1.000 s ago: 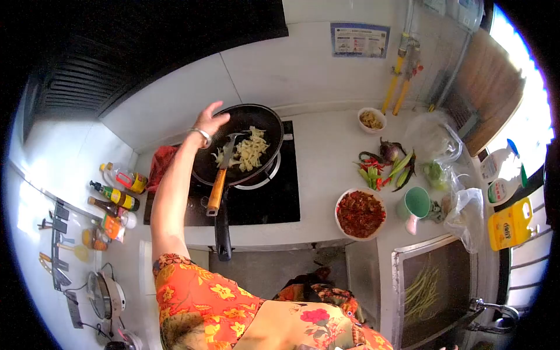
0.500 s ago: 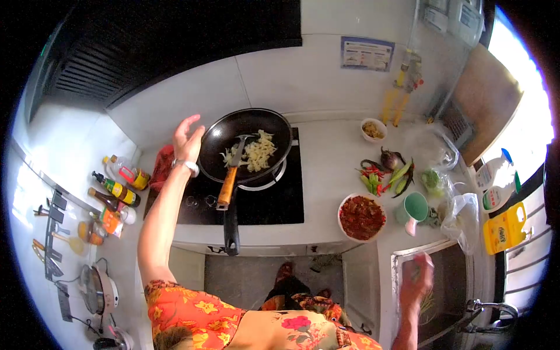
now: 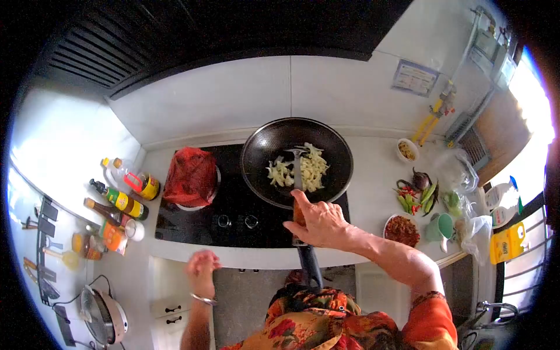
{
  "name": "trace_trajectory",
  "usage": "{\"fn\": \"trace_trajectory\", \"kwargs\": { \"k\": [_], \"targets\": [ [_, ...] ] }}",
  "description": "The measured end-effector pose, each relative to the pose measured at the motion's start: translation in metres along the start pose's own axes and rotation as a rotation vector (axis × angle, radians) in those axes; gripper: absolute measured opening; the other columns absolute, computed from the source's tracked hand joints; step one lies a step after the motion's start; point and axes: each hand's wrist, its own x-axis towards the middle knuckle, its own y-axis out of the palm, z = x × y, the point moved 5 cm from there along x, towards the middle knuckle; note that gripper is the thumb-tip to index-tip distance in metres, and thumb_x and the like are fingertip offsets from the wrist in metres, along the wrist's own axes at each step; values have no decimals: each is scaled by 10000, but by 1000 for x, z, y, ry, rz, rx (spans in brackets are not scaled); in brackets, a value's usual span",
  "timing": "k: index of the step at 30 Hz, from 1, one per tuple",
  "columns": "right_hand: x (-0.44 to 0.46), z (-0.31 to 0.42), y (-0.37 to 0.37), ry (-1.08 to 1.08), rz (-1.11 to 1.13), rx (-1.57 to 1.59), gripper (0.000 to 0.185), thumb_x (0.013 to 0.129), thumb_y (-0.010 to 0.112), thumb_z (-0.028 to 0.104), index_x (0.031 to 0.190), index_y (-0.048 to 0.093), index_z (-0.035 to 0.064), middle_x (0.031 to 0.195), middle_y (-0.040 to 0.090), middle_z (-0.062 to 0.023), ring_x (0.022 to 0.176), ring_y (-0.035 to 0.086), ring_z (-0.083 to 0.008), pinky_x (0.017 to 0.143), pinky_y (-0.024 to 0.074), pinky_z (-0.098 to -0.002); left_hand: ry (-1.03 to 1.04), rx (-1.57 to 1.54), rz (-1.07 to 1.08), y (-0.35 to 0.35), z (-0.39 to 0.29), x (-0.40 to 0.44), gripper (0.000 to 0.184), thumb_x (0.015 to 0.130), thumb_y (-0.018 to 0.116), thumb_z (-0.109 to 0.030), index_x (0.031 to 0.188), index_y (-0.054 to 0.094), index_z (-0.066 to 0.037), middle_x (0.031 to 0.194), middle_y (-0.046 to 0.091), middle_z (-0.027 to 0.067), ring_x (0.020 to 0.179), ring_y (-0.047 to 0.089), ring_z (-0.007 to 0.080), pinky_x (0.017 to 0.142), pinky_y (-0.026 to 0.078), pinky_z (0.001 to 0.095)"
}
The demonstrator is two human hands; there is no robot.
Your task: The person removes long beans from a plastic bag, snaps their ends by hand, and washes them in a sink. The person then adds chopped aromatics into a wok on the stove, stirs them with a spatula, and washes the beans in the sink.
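Note:
A black wok point(image 3: 256, 157) on the right side of the stove holds pale chopped pieces point(image 3: 314, 169). A metal spatula lies in it, its wooden handle point(image 3: 298, 217) pointing toward me. My right hand point(image 3: 321, 221) is on that handle, thumb on one side and index finger along the top, above the wok's black handle point(image 3: 310, 269). My left hand point(image 3: 203, 265), with a bracelet at the wrist, hangs in front of the counter edge; its fingers look curled but are blurred.
A red bag point(image 3: 191, 177) covers something on the left burner. Bottles point(image 3: 125, 201) stand at the left. To the right are a bowl of red chopped food point(image 3: 401, 230), peppers point(image 3: 430, 197), a small bowl point(image 3: 407, 150) and a green cup point(image 3: 440, 226).
My right hand has come up from the sink area onto the spatula handle. My left hand has dropped from beside the wok to the counter front. The view has turned left.

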Motion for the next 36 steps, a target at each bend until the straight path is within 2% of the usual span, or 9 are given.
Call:
{"fn": "trace_trajectory", "kwargs": {
  "k": [2,7,10,17,23,27,33,35,36],
  "targets": [
    [8,-2,10,28,153,116,621,776,550,309,1249,263,27,682,590,-198,603,596,-382,581,478,-468,-117,-42,-43,-15,32,-13,85,815,567,-77,880,572,-21,781,578,59,690,574,148,575,520,294],
    [8,-18,-25,215,129,93,663,719,538,216,1265,212,28,862,586,-255,816,578,-420,780,456,-472,-331,-211,-185,-41,70,-7,84,798,571,-74,876,552,-51,803,561,59,706,571,179,563,520,340],
    [8,-44,-54,285,44,72,630,728,511,159,1272,219,30,913,564,-286,831,570,-425,773,449,-476,-310,-264,-208,-39,70,15,81,793,576,-73,871,557,-66,798,568,50,705,576,182,561,521,354],
    [-24,-38,-142,267,-106,-34,371,684,511,13,1052,565,19,839,605,-202,811,583,-366,736,456,-421,-353,-408,-58,4,51,54,65,792,578,-24,852,576,-49,785,578,63,667,581,180,532,520,340],
    [-62,-33,-173,152,108,-295,487,642,592,-42,1115,542,59,812,576,-134,770,547,-299,712,431,-388,-426,-445,25,23,57,65,72,794,572,-26,855,584,-62,786,590,64,672,584,180,532,520,341],
    [-63,-51,-152,186,110,-273,513,630,588,-49,1128,534,62,744,524,-135,711,531,-332,659,428,-390,-490,-475,98,35,58,66,71,795,576,-38,858,586,-69,785,594,58,679,584,176,539,519,342],
    [-39,-68,-106,156,50,-58,430,729,574,21,1152,499,31,1007,595,-152,879,582,-302,767,455,-365,-533,-494,88,36,60,65,67,787,586,-45,848,587,-73,776,597,53,678,586,177,552,520,347],
    [-38,-74,-99,167,-96,158,400,746,572,35,1140,502,41,827,579,-177,772,573,-319,739,455,-352,-552,-507,80,34,61,64,70,784,588,-45,847,588,-75,773,597,52,678,587,178,556,520,352],
    [-39,-74,-101,213,-95,86,398,769,560,34,1161,490,35,791,575,-140,720,569,-221,703,452,-309,-571,-514,70,32,61,63,72,783,590,-46,847,587,-78,776,597,52,682,587,179,558,520,357]
  ]
}}
